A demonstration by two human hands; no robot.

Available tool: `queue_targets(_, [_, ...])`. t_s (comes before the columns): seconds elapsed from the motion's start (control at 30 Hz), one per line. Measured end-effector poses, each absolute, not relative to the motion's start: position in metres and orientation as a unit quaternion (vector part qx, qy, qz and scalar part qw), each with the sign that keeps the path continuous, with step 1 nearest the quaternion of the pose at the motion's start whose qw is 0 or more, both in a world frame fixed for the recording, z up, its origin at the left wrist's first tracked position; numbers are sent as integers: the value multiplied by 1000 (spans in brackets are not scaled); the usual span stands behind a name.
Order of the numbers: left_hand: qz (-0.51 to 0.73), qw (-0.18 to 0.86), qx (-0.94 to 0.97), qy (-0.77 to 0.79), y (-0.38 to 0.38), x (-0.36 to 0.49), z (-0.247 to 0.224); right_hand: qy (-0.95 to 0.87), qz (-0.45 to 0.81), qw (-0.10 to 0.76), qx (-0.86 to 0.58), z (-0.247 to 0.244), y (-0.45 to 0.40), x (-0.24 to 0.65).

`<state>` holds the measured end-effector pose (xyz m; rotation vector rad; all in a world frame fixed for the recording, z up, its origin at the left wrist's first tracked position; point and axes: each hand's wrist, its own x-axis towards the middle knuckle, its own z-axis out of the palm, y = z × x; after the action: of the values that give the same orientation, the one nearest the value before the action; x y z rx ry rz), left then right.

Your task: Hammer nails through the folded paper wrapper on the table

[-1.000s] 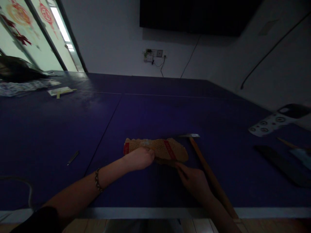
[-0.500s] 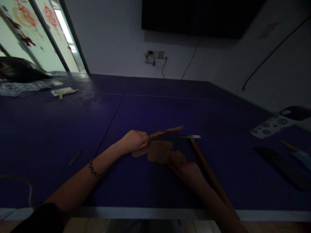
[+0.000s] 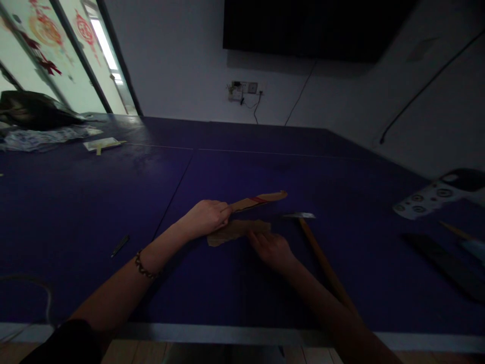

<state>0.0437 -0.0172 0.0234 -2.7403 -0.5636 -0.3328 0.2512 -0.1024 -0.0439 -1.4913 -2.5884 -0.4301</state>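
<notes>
My left hand (image 3: 209, 217) is closed round the near end of a brown cardboard strip (image 3: 261, 199) with a red mark, its far end pointing right. Below it, a torn flat piece of cardboard (image 3: 227, 233) lies at the table surface, its left part close under my left hand. The fingers of my right hand (image 3: 273, 251) are closed at this piece's right end; the fingertips are partly hidden. Just right of my hands lies a hammer (image 3: 320, 253) with a long wooden handle and a thin metal head, its lower end hidden behind my right forearm.
On the purple table (image 3: 159, 172) a small slim tool (image 3: 120, 246) lies at left. A dark flat object (image 3: 441, 263) and a white patterned case (image 3: 426, 199) are at right. A black bag (image 3: 38, 111) and a white packet (image 3: 102, 144) stand far left. A cable (image 3: 48, 298) crosses the near left edge.
My right hand has moved left and slightly up to the flat cardboard. The crumpled torn flap seen in front of it no longer shows. The strip in my left hand has tilted, showing more red.
</notes>
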Motion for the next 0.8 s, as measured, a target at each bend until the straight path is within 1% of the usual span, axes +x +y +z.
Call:
queue_targets(0.17, [-122, 163, -962, -185, -18, 44, 22, -857, -98, 48, -503, -47, -88, 239])
queue_targets(0.37, [-122, 165, -959, -194, -15, 43, 22, -808, -71, 54, -582, -41, -69, 248])
queue_targets(0.57, [-113, 171, -959, -194, -17, 44, 20, -809, -47, 35, -585, -50, -45, 240])
queue_targets(0.8, [-86, 172, -966, -171, -26, 51, 6, -803, -60, 23, -593, -61, -63, 249])
